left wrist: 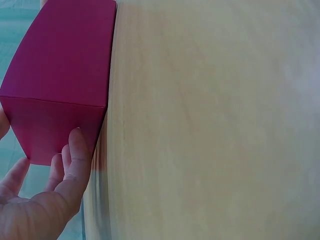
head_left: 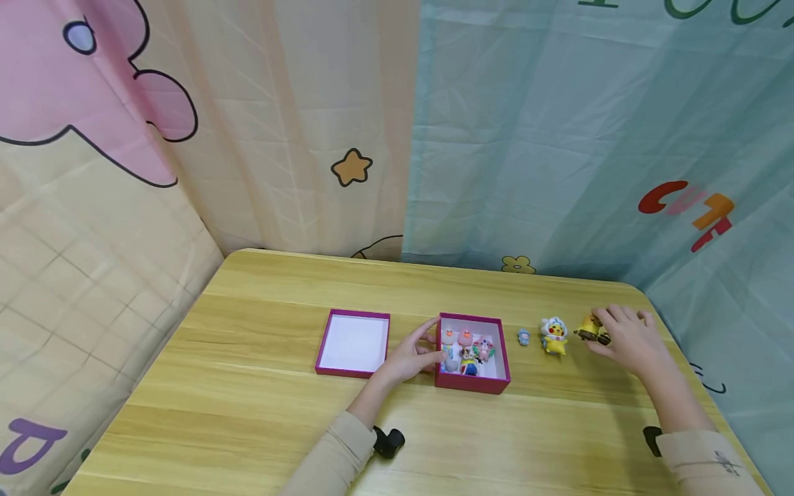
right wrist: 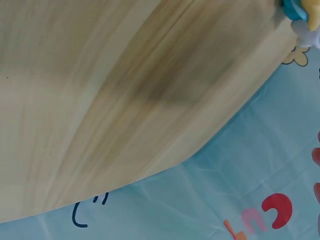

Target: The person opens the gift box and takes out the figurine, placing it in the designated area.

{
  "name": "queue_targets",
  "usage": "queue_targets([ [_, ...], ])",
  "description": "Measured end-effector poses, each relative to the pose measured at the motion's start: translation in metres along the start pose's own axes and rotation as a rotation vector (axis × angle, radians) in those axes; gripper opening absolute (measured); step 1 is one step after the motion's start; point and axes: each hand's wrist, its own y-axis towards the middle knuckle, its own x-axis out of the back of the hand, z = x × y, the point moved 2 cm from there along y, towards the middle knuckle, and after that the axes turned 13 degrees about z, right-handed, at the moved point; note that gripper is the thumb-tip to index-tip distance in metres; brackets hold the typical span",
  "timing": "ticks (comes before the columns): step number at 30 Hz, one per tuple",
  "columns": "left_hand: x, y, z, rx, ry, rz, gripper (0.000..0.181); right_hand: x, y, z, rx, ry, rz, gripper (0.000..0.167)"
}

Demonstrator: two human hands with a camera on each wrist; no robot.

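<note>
the yellow figurine (head_left: 589, 324) is toward the right of the desk (head_left: 248, 413), probably light, stiff and smooth, best taken by its body; the right hand (head_left: 633, 339) pinches it between thumb and fingers. to its left are a white-hooded pikachu figurine (head_left: 554, 336) and a small blue figurine (head_left: 524, 337). the left hand (head_left: 406, 355) grips a side wall of the magenta box (head_left: 473, 383), likely light cardboard that squeezing could dent, with more figurines (head_left: 469, 362) inside; farther left lies the magenta-edged lid (head_left: 353, 342).

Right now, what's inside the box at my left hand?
The box holds several small toy figures, at least one of them pink. Anything beneath them, or tucked close behind the box's near side, is covered from view.
</note>
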Motion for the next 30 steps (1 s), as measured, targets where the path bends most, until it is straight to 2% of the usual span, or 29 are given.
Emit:
queue_targets([
  [16,0.000,0.000,0.001,-0.005,0.002,-0.002,0.068,-0.028,-0.005,-0.007,0.024,-0.010,0.094,0.056],
  [30,0.000,0.001,0.001,-0.004,0.006,-0.003,0.068,-0.042,-0.005,-0.008,0.053,-0.005,0.102,0.053],
])
